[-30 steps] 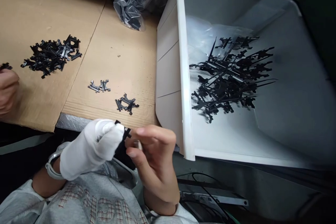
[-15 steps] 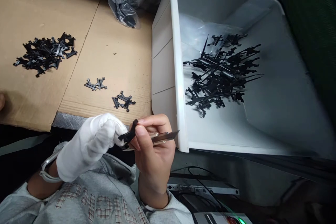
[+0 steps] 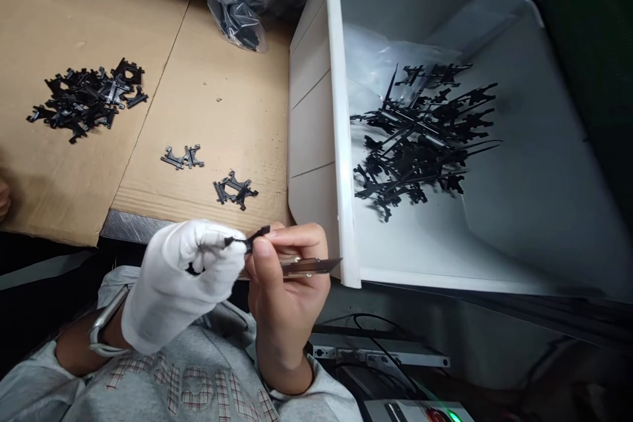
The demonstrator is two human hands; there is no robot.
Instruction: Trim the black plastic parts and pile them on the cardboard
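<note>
My left hand, in a white glove, is closed and pinches a small black plastic part in front of my chest. My bare right hand is closed around a thin metal blade, whose tip points right toward the white bin. Its thumb and forefinger touch the same black part. Both hands meet just below the cardboard's near edge.
Brown cardboard covers the table, with a pile of black parts at the left and two small groups nearer me. A white bin at the right holds tangled black sprues. A plastic bag lies behind. Another person's hand shows at the left edge.
My right hand has turned, so the blade now shows pointing right. The black part has been rotated between my fingers. The other person's hand has drawn back to the left edge.
</note>
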